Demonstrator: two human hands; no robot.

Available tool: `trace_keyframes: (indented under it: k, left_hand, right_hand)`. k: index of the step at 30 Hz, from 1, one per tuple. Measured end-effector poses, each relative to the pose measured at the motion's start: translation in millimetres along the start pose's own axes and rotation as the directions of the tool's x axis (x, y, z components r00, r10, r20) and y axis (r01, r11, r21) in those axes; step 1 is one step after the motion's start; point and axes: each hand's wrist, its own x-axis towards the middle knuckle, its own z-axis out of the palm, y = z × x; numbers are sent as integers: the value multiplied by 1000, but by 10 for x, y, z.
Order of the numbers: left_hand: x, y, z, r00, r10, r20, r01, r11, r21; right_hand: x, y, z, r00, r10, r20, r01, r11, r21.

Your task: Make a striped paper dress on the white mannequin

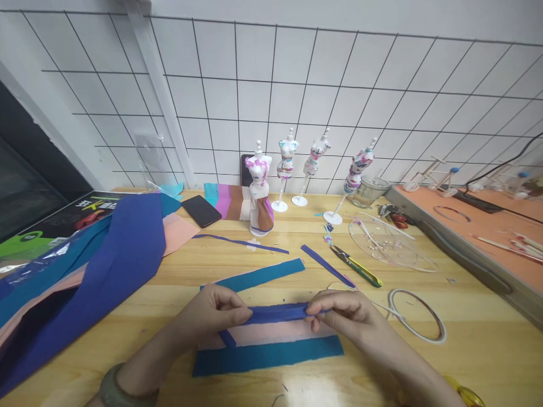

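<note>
Stretched between my two hands is a folded strip of blue crepe paper (278, 314). My left hand (218, 311) pinches its left end, and my right hand (339, 316) pinches the other end between thumb and fingers. Under the strip lies a pale pink strip (275, 334), and nearer to me a teal strip (269, 356). A short blue end (228, 338) hangs below my left fingers. Beyond my hands another teal strip (263, 274) lies at a slant. A narrow blue strip (326, 267) rests close beyond my right hand.
Several small white mannequins (258, 186) stand near the tiled wall, the nearest dressed in coloured paper. Yellow-green snips (356, 265) and a white ring (418, 316) lie to the right. A phone (201, 211) and large blue crepe sheets (131, 249) lie left; a glass jar (368, 192) stands behind.
</note>
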Motion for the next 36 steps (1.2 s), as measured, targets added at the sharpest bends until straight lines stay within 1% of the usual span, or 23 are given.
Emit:
trace_keyframes:
  k: [5, 9, 14, 16, 18, 21, 23, 25, 27, 30, 32, 36]
  left_hand:
    - [-17, 42, 11, 1000, -4, -5, 4, 1000, 7]
    - [-18, 72, 14, 1000, -3, -13, 3, 1000, -2]
    - [-22, 45, 5, 1000, -8, -27, 8, 1000, 3]
    - [-26, 32, 6, 1000, -13, -23, 14, 1000, 5]
    - [-29, 25, 15, 999, -34, -17, 34, 999, 4]
    - [-31, 20, 42, 999, -31, -26, 32, 999, 34]
    - [-34, 18, 66, 998, 27, -54, -20, 994, 111]
    - [-41, 18, 87, 992, 98, -82, -80, 976, 205]
    - [-51, 17, 102, 985, 144, -95, -115, 959, 257]
    - [-59, 14, 106, 981, 162, -102, -130, 954, 271]
    - [-55, 9, 98, 981, 164, -107, -130, 954, 270]
    - [-38, -1, 77, 983, 143, -113, -110, 960, 258]
  right_hand:
    - [-3, 1, 5, 1000, -6, 13, 5, 1000, 6]
    - [-17, -28, 14, 1000, -9, 10, 9, 999, -37]
    - [-33, -92, 18, 1000, 18, 13, -17, 996, -90]
    - [-20, -99, 33, 1000, 2, 3, -2, 992, -129]
    - [4, -70, 65, 999, -12, -44, 5, 988, -157]
    - [49, 36, 140, 980, -20, -200, -7, 991, -132]
    - [76, 111, 191, 953, -23, -302, -8, 995, -102]
    - [96, 157, 232, 931, -38, -362, 2, 995, -99]
    - [104, 167, 256, 919, -60, -390, 15, 993, -118]
    - [99, 144, 265, 908, -61, -415, -3, 989, -150]
    - [88, 129, 260, 907, -47, -418, -6, 992, -124]
    - [62, 126, 242, 912, -72, -404, 66, 997, -29]
